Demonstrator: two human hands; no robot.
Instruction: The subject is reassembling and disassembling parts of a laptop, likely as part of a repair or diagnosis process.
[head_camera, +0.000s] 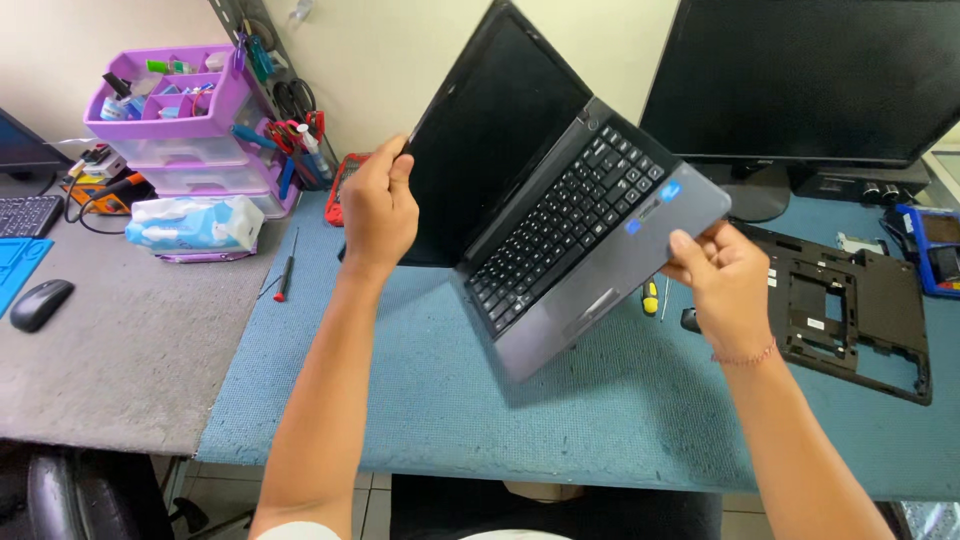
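- My left hand (378, 205) is clamped on the left edge of the lid of the laptop (560, 200), thumb in front, fingers wrapped behind.
- The laptop hangs in the air above the blue mat (420, 390) on the tabletop (120, 350), open and tilted, touching nothing but my two hands.
- I judge it moderately heavy and stiff in the base, but the lid is thin and the screen fragile; I would keep my grip on the bezel edge, never on the glass.
- The hinge is the weak point, I think: held by the lid alone, the base could swing, so one hand on each half seems the safer hold.
- Its looks: black lid with a dark, blank screen, grey palm rest, black keys, a touchpad, two small blue stickers near the right corner.
- The smooth grey casing may be slippery at the corners.
- My right hand (722, 275) pinches the front right corner of the base, thumb on top, fingers closed under it.
- Behind stands a black monitor (800, 80); at far right a black bottom cover (850, 310) lies on the mat, well apart from the laptop.
- A screwdriver (287, 270) lies on the mat left of my left hand.
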